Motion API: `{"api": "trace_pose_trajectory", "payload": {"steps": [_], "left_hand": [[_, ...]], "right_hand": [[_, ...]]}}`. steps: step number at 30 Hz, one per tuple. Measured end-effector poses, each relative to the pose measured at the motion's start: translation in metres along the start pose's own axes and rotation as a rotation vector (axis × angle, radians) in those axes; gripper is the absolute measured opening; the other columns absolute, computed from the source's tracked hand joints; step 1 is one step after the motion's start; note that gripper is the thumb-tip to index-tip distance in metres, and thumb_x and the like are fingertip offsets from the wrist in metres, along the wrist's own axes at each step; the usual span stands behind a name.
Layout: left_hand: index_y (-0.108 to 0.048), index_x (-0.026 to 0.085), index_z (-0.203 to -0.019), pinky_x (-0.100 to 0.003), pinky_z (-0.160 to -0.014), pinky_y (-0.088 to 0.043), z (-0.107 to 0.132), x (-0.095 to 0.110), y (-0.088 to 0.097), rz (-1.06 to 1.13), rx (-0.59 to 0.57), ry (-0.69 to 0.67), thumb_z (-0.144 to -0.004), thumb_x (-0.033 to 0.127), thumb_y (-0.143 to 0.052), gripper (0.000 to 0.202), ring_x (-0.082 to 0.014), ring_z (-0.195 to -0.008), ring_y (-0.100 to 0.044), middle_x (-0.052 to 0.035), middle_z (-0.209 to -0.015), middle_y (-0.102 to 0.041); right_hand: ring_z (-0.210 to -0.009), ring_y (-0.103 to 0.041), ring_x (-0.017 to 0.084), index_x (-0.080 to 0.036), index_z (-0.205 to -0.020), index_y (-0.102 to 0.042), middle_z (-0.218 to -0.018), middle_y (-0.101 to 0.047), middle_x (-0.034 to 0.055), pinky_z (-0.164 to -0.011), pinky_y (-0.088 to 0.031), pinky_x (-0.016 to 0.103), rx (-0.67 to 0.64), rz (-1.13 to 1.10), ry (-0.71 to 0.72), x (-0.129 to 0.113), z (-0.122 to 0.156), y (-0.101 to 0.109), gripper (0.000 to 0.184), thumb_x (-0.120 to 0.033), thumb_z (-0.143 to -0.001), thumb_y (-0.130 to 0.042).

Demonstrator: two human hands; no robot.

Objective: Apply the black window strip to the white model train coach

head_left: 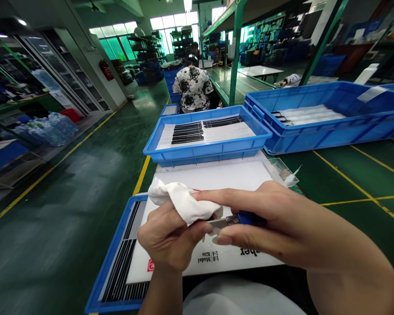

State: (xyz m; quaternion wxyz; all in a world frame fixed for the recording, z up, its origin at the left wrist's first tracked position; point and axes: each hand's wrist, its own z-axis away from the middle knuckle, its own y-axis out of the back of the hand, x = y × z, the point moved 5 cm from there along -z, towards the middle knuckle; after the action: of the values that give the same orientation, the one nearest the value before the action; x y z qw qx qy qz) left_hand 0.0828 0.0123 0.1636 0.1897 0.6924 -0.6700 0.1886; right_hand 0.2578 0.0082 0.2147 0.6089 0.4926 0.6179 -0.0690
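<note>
Head view: right hand [282, 223] pinches a blue-handled metal tool [246, 218], long axis near level, metal end pointing left toward the left hand [170, 238], which closes around a crumpled white cloth [180, 202]. Tool tip hidden by cloth and fingers. Both hands are above a white printed board [210, 175].

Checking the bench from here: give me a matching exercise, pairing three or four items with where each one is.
Items:
1. white cloth
2. blue-handled craft knife
3. blue tray of black strips
4. co-worker in floral shirt

Places:
A. pinched in the right hand
B. just beyond the white board
C. bunched in the left hand
D. farther off, back turned

Pairs: 1-C, 2-A, 3-B, 4-D.
</note>
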Motion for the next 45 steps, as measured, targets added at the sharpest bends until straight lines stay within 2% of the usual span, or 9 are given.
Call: {"api": "trace_pose_trajectory", "payload": {"steps": [10,15,19,22,26,29,32,39,45], "left_hand": [[-0.086,0.028,-0.111,-0.027,-0.060,-0.059,0.006,-0.005,-0.001,0.057,0.004,0.104,-0.084,0.019,-0.086,0.028,-0.0179,-0.068,-0.074,-0.0025,-0.086,-0.082],[-0.084,0.019,-0.094,-0.017,-0.036,-0.049,0.007,-0.018,-0.018,0.549,0.034,0.520,-0.090,0.026,-0.081,0.009,-0.0102,-0.043,-0.061,-0.0026,-0.070,-0.076],[-0.074,0.014,-0.079,-0.010,-0.027,-0.038,-0.011,-0.010,-0.043,0.930,-0.005,0.840,-0.097,0.035,-0.073,0.028,-0.0025,-0.029,-0.036,0.0037,-0.055,-0.059],[-0.074,0.011,-0.078,-0.007,-0.032,-0.042,-0.026,0.004,-0.058,1.209,-0.013,1.005,-0.094,0.031,-0.078,0.025,-0.0020,-0.031,-0.036,0.0050,-0.050,-0.054],[-0.077,0.010,-0.082,-0.008,-0.034,-0.045,-0.040,0.022,-0.071,1.302,-0.068,0.971,-0.096,0.030,-0.076,0.025,-0.0032,-0.031,-0.040,0.0032,-0.051,-0.057],[-0.078,0.011,-0.085,-0.009,-0.034,-0.045,-0.045,0.031,-0.077,1.337,-0.123,0.921,-0.097,0.032,-0.074,0.025,-0.0030,-0.030,-0.039,0.0030,-0.052,-0.058],[-0.078,0.011,-0.083,-0.009,-0.035,-0.046,-0.047,0.039,-0.081,1.357,-0.173,0.916,-0.097,0.032,-0.073,0.026,-0.0040,-0.031,-0.040,0.0031,-0.050,-0.056],[-0.079,0.010,-0.086,-0.009,-0.037,-0.047,-0.047,0.052,-0.081,1.423,-0.196,0.895,-0.100,0.030,-0.069,0.026,-0.0048,-0.031,-0.041,0.0036,-0.049,-0.055],[-0.078,0.011,-0.087,-0.008,-0.037,-0.045,-0.049,0.057,-0.077,1.448,-0.189,0.849,-0.101,0.032,-0.068,0.027,-0.0037,-0.030,-0.037,0.0044,-0.052,-0.057]], "right_hand": [[-0.050,-0.035,0.009,-0.020,-0.142,-0.069,-0.061,-0.048,-0.0091,-0.048,-0.028,0.021,0.048,0.066,-0.017,0.007,0.002,0.003,0.036,-0.035,-0.110,-0.064],[-0.059,-0.046,0.009,-0.028,-0.143,-0.068,-0.079,-0.065,-0.0053,-0.056,-0.034,0.020,0.126,0.011,-0.106,0.015,0.005,0.008,0.038,-0.040,-0.108,-0.066],[-0.065,-0.046,0.010,-0.036,-0.138,-0.071,-0.079,-0.056,-0.0048,-0.058,-0.038,0.019,0.315,-0.174,-0.133,0.018,0.004,0.023,0.040,-0.045,-0.100,-0.077],[-0.054,-0.031,0.007,-0.041,-0.137,-0.073,-0.073,-0.045,-0.0062,-0.044,-0.026,0.018,0.287,-0.388,-0.101,0.013,0.000,0.029,0.038,-0.046,-0.100,-0.077],[-0.043,-0.020,0.008,-0.038,-0.143,-0.070,-0.056,-0.035,-0.0079,-0.036,-0.014,0.020,0.177,-0.480,-0.060,-0.006,0.002,0.034,0.044,-0.055,-0.103,-0.070],[-0.042,-0.028,0.007,-0.036,-0.149,-0.065,-0.070,-0.062,-0.0013,-0.035,-0.019,0.019,0.118,-0.450,-0.099,-0.017,0.005,0.036,0.053,-0.061,-0.103,-0.066],[-0.042,-0.029,0.005,-0.043,-0.153,-0.059,-0.081,-0.072,0.0005,-0.036,-0.020,0.015,0.087,-0.556,-0.132,-0.023,0.007,0.035,0.056,-0.062,-0.101,-0.068],[-0.037,-0.032,0.002,-0.039,-0.154,-0.058,-0.086,-0.070,0.0035,-0.033,-0.028,0.012,0.029,-0.772,-0.165,-0.027,0.011,0.032,0.057,-0.057,-0.101,-0.070],[-0.037,-0.030,0.003,-0.037,-0.145,-0.065,-0.058,-0.048,-0.0057,-0.033,-0.030,0.008,-0.059,-0.879,-0.173,-0.027,0.014,0.028,0.044,-0.054,-0.104,-0.067]]}}
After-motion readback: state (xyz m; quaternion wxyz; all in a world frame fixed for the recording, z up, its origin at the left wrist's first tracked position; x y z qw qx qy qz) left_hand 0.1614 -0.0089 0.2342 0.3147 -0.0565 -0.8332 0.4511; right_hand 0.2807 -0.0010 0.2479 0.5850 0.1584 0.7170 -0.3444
